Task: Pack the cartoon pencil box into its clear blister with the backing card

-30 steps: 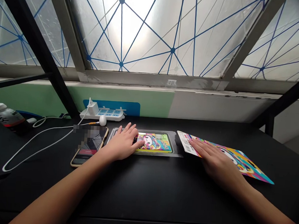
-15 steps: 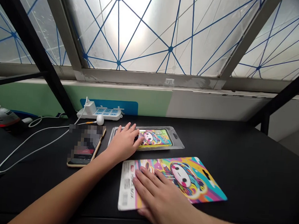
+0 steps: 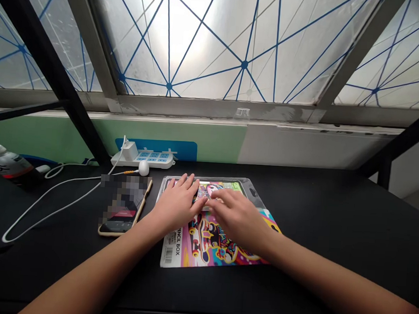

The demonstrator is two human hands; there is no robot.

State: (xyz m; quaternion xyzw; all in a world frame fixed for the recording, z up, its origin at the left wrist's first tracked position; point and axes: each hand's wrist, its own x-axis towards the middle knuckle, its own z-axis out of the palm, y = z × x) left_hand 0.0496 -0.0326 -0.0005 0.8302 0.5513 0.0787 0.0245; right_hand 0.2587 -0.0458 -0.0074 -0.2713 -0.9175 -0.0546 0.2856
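A clear plastic blister tray (image 3: pixel 250 190) holds a colourful printed pencil box (image 3: pixel 210 191), mostly hidden by my hands. My left hand (image 3: pixel 178 205) lies flat on the tray's left half, fingers spread and not visibly gripping. My right hand (image 3: pixel 237 220) rests with its fingertips on the tray's near edge, over the box. A printed "PENCIL BOX" card (image 3: pixel 190 246) with a barcode and a cartoon skateboard lies flat against the tray's near side, its upper part under my right palm.
A smartphone (image 3: pixel 123 206), partly pixelated, lies left of my left hand. Behind it run a white cable (image 3: pixel 65 186), a white earbud (image 3: pixel 144 168) and a power strip (image 3: pixel 141 158). A white-capped bottle (image 3: pixel 6 162) lies far left on the black desk (image 3: pixel 333 221).
The card has slid from the right of the tray to its near side. My right hand has moved up onto the tray, next to my left hand, which has stayed on it.
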